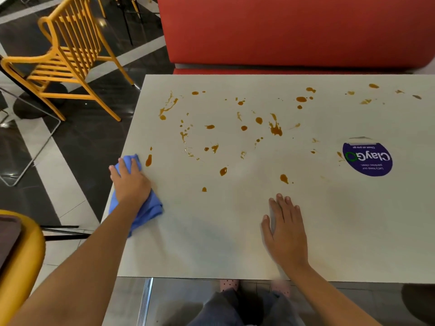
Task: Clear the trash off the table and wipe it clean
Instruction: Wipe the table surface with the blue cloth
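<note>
— Where are our fingers [122, 167]?
— On our left hand [130, 182] they lie straight and press the blue cloth [147, 209] down at the left edge of the white surface [211, 243]. Our right hand [286, 231] rests flat and holds nothing.
— And the mess?
— Brown spots [275, 130] dot the far half, one just beside the cloth. A purple sticker [367, 161] sits at the right.

blue cloth [150, 208], white table [211, 243], orange-brown stains [275, 129]
</note>
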